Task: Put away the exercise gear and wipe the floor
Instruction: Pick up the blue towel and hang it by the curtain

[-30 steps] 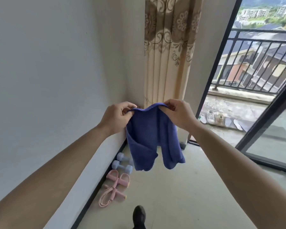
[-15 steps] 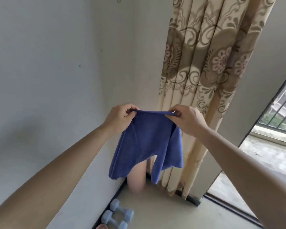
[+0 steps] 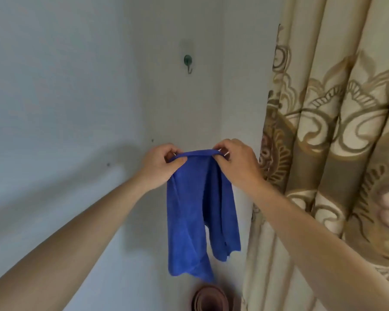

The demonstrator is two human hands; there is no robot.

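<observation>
Your left hand (image 3: pixel 160 168) and right hand (image 3: pixel 237 166) both have fingers (image 3: pixel 177 162) pinching the cloth (image 3: pixel 195 209) by its top edge mid-frame, long side hanging down, with the hook (image 3: pixel 188 63) straight above, maybe slightly nearer your left.

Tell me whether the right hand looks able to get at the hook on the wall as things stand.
Probably yes. The hook sits on bare wall above the right hand, with nothing between them; the curtain hangs off to the right. That hand pinches the blue cloth, though.
</observation>
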